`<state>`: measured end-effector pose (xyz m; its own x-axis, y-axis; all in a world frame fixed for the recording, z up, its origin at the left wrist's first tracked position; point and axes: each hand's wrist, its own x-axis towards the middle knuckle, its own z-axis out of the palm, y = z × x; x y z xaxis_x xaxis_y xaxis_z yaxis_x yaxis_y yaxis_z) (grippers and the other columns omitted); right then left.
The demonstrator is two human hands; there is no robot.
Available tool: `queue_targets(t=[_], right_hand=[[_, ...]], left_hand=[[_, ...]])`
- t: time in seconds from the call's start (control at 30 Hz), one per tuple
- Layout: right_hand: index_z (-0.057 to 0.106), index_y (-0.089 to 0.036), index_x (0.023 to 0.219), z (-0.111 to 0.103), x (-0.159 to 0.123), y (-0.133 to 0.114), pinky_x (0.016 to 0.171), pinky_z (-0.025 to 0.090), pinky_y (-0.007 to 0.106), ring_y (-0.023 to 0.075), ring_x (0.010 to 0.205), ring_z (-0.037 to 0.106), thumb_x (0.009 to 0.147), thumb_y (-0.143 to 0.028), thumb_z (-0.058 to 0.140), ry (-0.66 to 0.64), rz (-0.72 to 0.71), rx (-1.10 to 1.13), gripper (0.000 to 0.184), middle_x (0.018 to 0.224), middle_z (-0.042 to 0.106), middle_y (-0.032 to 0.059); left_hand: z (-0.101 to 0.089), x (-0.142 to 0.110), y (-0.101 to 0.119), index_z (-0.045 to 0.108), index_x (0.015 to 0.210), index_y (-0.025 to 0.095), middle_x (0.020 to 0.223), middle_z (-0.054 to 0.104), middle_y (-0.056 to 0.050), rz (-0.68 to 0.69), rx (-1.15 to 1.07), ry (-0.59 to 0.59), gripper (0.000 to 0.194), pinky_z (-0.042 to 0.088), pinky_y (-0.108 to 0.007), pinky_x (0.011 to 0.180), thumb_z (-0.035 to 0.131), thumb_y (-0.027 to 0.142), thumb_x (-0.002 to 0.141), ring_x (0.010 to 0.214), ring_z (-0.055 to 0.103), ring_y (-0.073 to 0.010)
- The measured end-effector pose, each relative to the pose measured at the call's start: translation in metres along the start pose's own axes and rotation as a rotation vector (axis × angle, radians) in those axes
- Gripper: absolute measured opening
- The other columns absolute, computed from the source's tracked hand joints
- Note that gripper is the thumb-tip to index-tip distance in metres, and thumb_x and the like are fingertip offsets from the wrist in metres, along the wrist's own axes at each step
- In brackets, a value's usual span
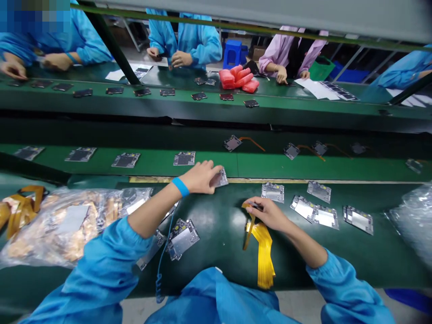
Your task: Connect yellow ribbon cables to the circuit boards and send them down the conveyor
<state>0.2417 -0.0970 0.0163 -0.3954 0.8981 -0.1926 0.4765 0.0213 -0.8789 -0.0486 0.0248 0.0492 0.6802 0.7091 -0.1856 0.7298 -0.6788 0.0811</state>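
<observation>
My left hand [201, 176] reaches forward and grips a small metal circuit board [220, 178] at the far edge of the green work mat [222, 252]. A blue wrist strap [180, 186] with a coiled cord sits on that wrist. My right hand [266, 212] is closed in a pinch on the end of an orange flex cable [249, 227], just above a stack of yellow strips [263, 252]. Several more boards [324, 217] lie in a row to the right, and others [182, 237] lie under my left forearm.
A clear plastic bag of orange cables [64, 225] lies at the left. A green conveyor belt [270, 167] carries several boards beyond the mat. Other people in blue and pink coats work at the far bench, beside red packets [238, 78]. Another plastic bag [415, 216] sits at the right.
</observation>
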Motion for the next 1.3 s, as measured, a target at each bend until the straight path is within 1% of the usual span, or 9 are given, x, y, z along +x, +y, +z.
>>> queue_targets(t=[0.13,0.23,0.43,0.57,0.67,0.8,0.93,1.1,1.3], right_hand=[[0.071,-0.017,0.095,0.007,0.018,0.011,0.065,0.043,0.026,0.0159,0.069,0.06,0.089,-0.046,0.067,-0.011,0.054,0.016,0.03,0.08,0.07,0.0022],[0.066,-0.018,0.08,0.009,0.03,0.017,0.063,0.04,0.026,0.0157,0.067,0.057,0.09,-0.046,0.065,-0.023,0.062,-0.021,0.03,0.072,0.066,0.0009],[0.065,-0.018,0.079,0.011,0.045,0.02,0.063,0.038,0.026,0.0155,0.068,0.055,0.092,-0.043,0.063,0.02,0.005,-0.113,0.029,0.074,0.064,0.0012],[0.07,-0.017,0.092,0.015,0.05,0.024,0.067,0.042,0.026,0.0167,0.071,0.058,0.091,-0.042,0.063,-0.007,0.027,-0.02,0.026,0.079,0.07,0.0019],[0.072,-0.016,0.096,0.018,0.053,0.029,0.07,0.044,0.027,0.018,0.075,0.061,0.09,-0.042,0.064,0.014,0.024,0.016,0.028,0.083,0.072,0.003],[0.07,-0.017,0.081,0.021,0.057,0.03,0.064,0.041,0.025,0.0169,0.069,0.06,0.092,-0.044,0.061,0.031,0.036,-0.002,0.031,0.074,0.07,0.0016],[0.071,-0.017,0.08,0.024,0.062,0.027,0.064,0.043,0.025,0.0179,0.071,0.063,0.089,-0.038,0.061,0.047,0.067,-0.003,0.025,0.076,0.073,0.0033],[0.073,-0.017,0.077,0.026,0.067,0.023,0.065,0.043,0.026,0.0192,0.073,0.067,0.088,-0.034,0.062,0.066,0.102,-0.081,0.022,0.077,0.076,0.0046],[0.075,-0.019,0.079,0.025,0.07,0.022,0.066,0.043,0.027,0.0186,0.071,0.067,0.087,-0.033,0.063,0.067,0.131,-0.201,0.02,0.077,0.076,0.0032]], left_hand=[[0.023,-0.025,0.035,0.051,0.145,0.015,0.119,0.06,-0.019,0.084,0.045,-0.025,0.07,0.045,-0.045,0.09,0.067,0.034,0.079,0.108,0.058,-0.0355],[0.033,-0.034,0.046,0.052,0.146,0.014,0.124,0.059,-0.021,0.089,0.075,-0.011,0.072,0.042,-0.048,0.094,0.07,0.036,0.08,0.115,0.055,-0.0388],[0.035,-0.026,0.044,0.061,0.132,0.02,0.127,0.057,-0.017,0.227,0.014,0.012,0.054,0.042,-0.043,0.094,0.073,0.032,0.081,0.118,0.053,-0.0355],[0.04,-0.018,0.044,0.065,0.125,0.023,0.123,0.057,-0.014,0.266,-0.003,0.02,0.044,0.043,-0.041,0.092,0.072,0.027,0.082,0.113,0.055,-0.0329],[0.042,-0.015,0.042,0.066,0.124,0.024,0.118,0.057,-0.013,0.279,0.006,0.003,0.042,0.044,-0.04,0.089,0.071,0.026,0.082,0.111,0.055,-0.0322],[0.044,-0.014,0.04,0.066,0.124,0.025,0.116,0.057,-0.013,0.288,0.003,0.006,0.042,0.044,-0.041,0.089,0.072,0.026,0.082,0.111,0.054,-0.0326],[0.045,-0.015,0.04,0.066,0.121,0.025,0.119,0.057,-0.013,0.284,-0.006,0.037,0.037,0.045,-0.043,0.09,0.072,0.026,0.084,0.112,0.054,-0.0334],[0.045,-0.016,0.041,0.063,0.123,0.021,0.124,0.057,-0.015,0.261,-0.002,0.005,0.037,0.046,-0.044,0.092,0.07,0.026,0.087,0.114,0.054,-0.0341],[0.05,-0.023,0.041,0.063,0.115,0.017,0.124,0.058,-0.016,0.24,-0.04,0.081,0.024,0.045,-0.044,0.094,0.065,0.024,0.092,0.114,0.053,-0.0325]])
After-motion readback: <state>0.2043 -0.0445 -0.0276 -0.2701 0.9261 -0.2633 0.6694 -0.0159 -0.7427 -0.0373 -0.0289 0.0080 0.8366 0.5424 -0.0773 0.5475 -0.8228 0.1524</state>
